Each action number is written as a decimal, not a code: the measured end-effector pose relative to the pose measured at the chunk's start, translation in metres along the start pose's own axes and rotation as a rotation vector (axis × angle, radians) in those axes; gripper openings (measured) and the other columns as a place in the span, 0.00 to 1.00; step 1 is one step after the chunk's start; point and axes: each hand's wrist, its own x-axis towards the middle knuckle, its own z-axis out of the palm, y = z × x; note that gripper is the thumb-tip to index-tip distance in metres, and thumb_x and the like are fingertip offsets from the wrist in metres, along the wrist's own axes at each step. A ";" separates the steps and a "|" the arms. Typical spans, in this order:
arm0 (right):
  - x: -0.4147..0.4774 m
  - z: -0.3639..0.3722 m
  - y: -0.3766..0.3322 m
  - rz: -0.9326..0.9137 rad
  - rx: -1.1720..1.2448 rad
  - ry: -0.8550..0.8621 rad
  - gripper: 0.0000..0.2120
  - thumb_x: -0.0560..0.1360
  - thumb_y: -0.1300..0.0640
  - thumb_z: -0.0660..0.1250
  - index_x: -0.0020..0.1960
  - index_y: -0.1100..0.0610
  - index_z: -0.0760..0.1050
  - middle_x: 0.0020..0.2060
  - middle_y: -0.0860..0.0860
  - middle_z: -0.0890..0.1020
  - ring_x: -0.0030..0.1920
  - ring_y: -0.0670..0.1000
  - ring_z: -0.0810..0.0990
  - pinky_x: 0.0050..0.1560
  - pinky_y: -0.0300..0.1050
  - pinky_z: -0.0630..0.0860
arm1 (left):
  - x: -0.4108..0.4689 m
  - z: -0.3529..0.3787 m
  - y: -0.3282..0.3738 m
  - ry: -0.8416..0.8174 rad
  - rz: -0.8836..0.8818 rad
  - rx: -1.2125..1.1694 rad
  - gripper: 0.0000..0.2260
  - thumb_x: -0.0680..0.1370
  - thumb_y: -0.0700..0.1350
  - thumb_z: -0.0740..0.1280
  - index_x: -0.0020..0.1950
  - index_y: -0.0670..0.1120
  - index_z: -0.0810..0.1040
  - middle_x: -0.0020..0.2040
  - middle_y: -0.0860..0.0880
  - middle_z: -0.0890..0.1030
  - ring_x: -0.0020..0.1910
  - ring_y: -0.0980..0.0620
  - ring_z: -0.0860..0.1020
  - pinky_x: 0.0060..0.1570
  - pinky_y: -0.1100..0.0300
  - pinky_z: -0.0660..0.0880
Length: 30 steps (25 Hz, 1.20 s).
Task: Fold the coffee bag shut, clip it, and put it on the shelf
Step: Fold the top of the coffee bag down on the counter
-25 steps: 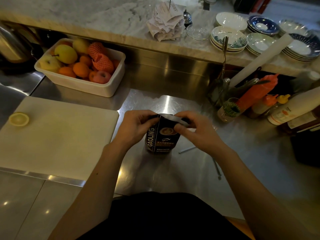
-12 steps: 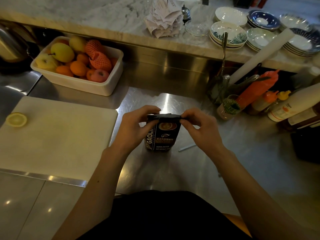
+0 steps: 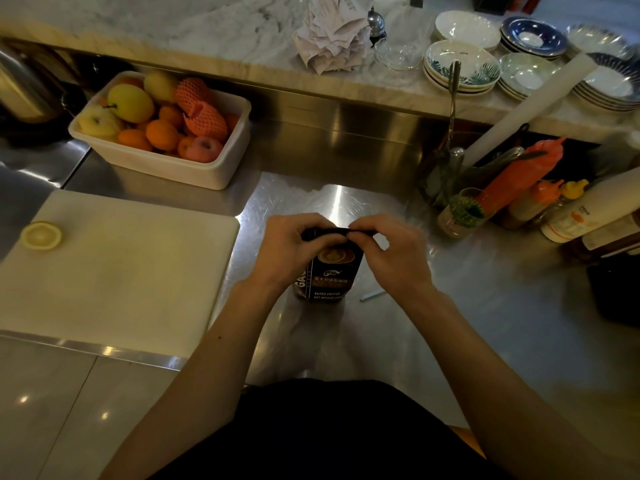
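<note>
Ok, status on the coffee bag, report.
Left hand and right hand both pinching the folded top of the coffee bag. Bag upright on steel counter. No clip visible on it. Nothing in the way.

The coffee bag shows white letters "GA" running up its left edge, and low on its front "BAKED.COFFEE" above "NET.WEIGHT", whose figure, like the Chinese line above, is too blurred to read.

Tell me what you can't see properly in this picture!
- Head view: the coffee bag top fold is covered by the left hand and right hand.
- No clip can be made out; too dark.
- The bag's small print is too tiny.
- The plates are cut off by the right edge.
</note>
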 end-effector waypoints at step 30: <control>-0.006 0.055 -0.006 0.516 0.189 0.393 0.14 0.79 0.49 0.62 0.41 0.58 0.71 0.31 0.46 0.76 0.33 0.37 0.77 0.32 0.28 0.72 | 0.007 0.060 -0.008 0.384 -0.287 -0.161 0.11 0.78 0.46 0.68 0.39 0.41 0.73 0.30 0.55 0.74 0.30 0.65 0.76 0.30 0.73 0.70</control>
